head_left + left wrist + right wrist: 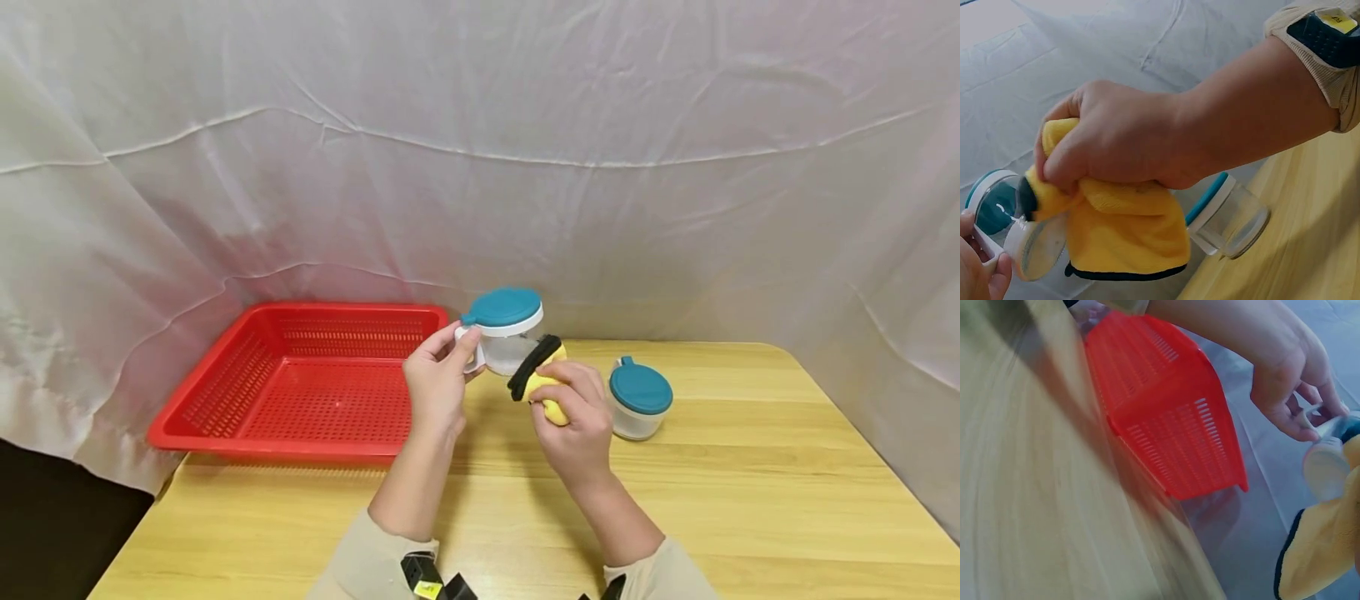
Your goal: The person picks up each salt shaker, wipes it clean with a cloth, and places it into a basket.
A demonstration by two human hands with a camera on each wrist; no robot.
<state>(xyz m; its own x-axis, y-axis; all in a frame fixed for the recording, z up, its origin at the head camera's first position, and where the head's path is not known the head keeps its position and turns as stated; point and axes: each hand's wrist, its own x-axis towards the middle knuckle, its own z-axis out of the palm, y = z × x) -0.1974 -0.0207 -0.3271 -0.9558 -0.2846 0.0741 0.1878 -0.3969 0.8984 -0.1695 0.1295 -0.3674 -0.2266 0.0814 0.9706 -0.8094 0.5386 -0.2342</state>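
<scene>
My left hand (pixel 437 383) grips the white handle of a clear seasoning jar (pixel 510 350) with a teal lid, held tilted above the table. A yellow cloth (pixel 1129 234) with black edging is bunched in my right hand (pixel 576 417). The cloth lies at the jar's side, and in the left wrist view it hides part of the clear body. A second seasoning jar (pixel 641 390), also teal-lidded, stands upright on the table just right of my right hand. In the right wrist view the left hand (pixel 1291 394) shows its fingers around the handle.
A red perforated plastic basket (pixel 337 400) sits on the left of the wooden table (pixel 750 500). Pale fabric (pixel 480 208) hangs behind the table and along both sides.
</scene>
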